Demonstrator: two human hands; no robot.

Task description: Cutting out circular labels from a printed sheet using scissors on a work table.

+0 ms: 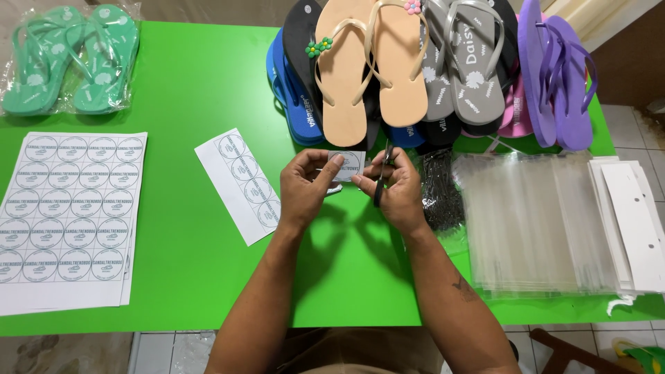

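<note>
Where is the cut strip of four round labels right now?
In the head view, the strip of labels lies flat and slanted on the green table, just left of the left hand, between it and the full label sheets at the left edge.

Bright, even light falls from overhead on the green surface (187,90). Soft double shadows of the forearms lie on it just below the hands. Mild glare whitens the clear plastic bags (533,221) at its right end. Focus is sharp throughout, with slight bending at the edges.
</note>
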